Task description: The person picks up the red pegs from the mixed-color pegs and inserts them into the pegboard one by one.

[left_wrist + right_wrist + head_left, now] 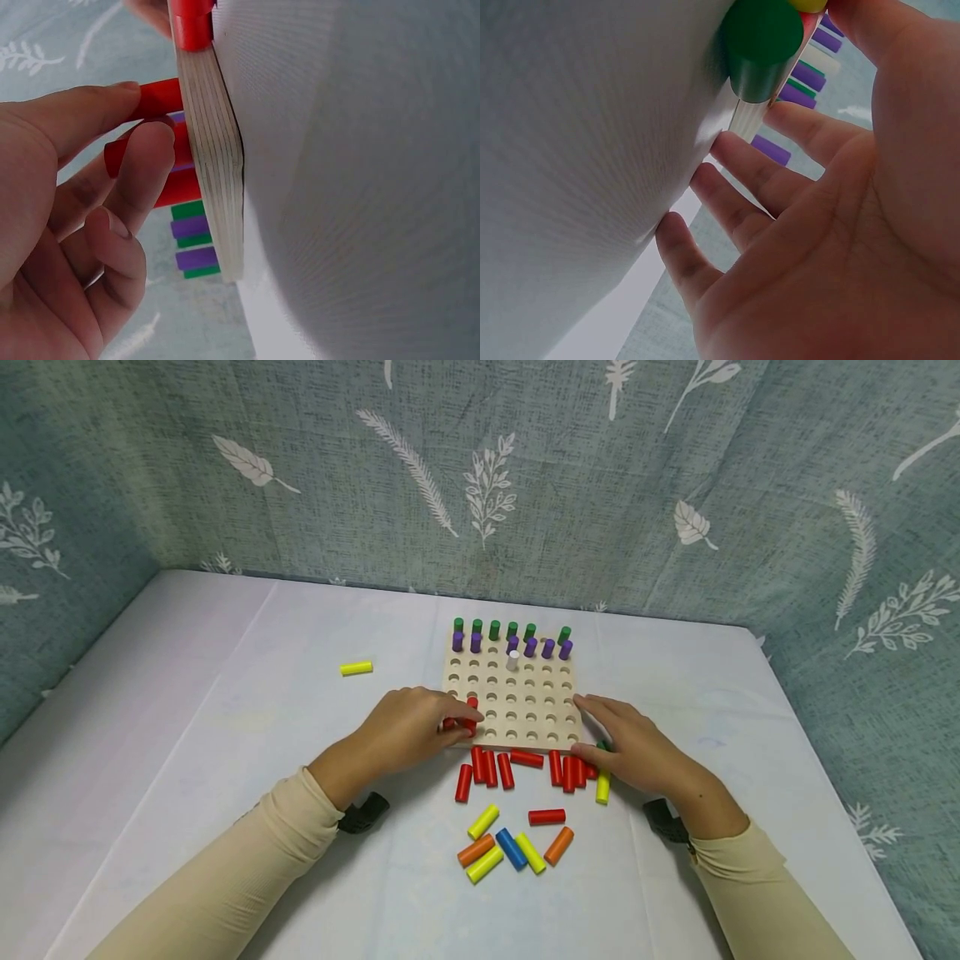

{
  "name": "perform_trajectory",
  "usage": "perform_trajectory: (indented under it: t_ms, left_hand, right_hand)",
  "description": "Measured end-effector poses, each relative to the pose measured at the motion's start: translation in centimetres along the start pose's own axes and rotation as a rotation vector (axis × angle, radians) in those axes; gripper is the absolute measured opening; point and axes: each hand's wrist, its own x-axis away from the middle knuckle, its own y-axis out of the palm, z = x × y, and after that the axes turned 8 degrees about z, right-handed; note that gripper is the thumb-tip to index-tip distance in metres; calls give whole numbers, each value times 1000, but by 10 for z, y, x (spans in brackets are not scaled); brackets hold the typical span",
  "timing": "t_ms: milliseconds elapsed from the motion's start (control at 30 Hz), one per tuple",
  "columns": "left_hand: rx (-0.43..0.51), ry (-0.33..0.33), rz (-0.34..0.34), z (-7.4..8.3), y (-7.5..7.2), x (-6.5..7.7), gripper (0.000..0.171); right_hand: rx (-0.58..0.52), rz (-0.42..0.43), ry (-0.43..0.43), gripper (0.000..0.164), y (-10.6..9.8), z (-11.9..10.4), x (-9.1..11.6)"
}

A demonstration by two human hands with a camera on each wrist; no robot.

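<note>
A wooden pegboard (540, 708) lies on the table with rows of round holes. My left hand (408, 727) is at its near left corner. Thumb and fingers pinch a red peg (159, 97) that stands at the board's edge. Other red pegs (176, 187) stand close beside it, partly hidden by the fingers. At the right edge of the board rests my right hand (630, 739), fingers spread and touching its side, thumb by the near corner. A green peg (763, 45) lies below that thumb, near a yellow peg (603, 789).
Green pegs (494, 630) and purple pegs (548, 648) stand in the far rows, with one white peg (512, 661) in front. Several loose red pegs (527, 758) lie along the near edge. Yellow, orange and blue pegs (512, 849) lie nearer. A yellow peg (356, 668) sits far left.
</note>
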Motion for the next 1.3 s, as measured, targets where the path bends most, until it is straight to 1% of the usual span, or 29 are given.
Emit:
perform_trajectory:
  t_ms: [300,400,567,667,767,867,1000,1067,1167,1233,1300]
  left_hand:
    - [10,-1,-1,3,-2,0,26]
    - [3,3,-4,3,-3,0,30]
    - [-26,23,29,4,-6,0,37]
    - [-29,40,46,5,-7,-1,35]
    - [-18,50,38,7,-9,-1,31]
    - [2,58,-9,11,-12,0,24]
    - [18,53,-148,16,-14,1,15]
    - [17,39,-223,18,-13,2,11]
    - [1,4,-310,20,-10,3,13]
    - [-7,-29,-349,22,-9,3,16]
    - [-9,-52,-369,22,-8,4,20]
  right_hand:
    - [11,9,-7,80,-1,-2,2]
    - [13,1,2,80,-1,-2,2]
    - [20,-7,9,81,-2,-3,2]
    - [21,-9,10,82,-2,-2,2]
    - [16,-9,8,82,-1,-1,2]
    - [5,-3,-3,81,0,0,3]
    - [-1,4,-15,80,1,1,4]
    - [2,5,-17,80,0,1,4]
    - [5,3,-13,80,0,0,3]
    - [7,0,-10,81,0,0,2]
    - [7,-1,-7,81,0,-1,2]
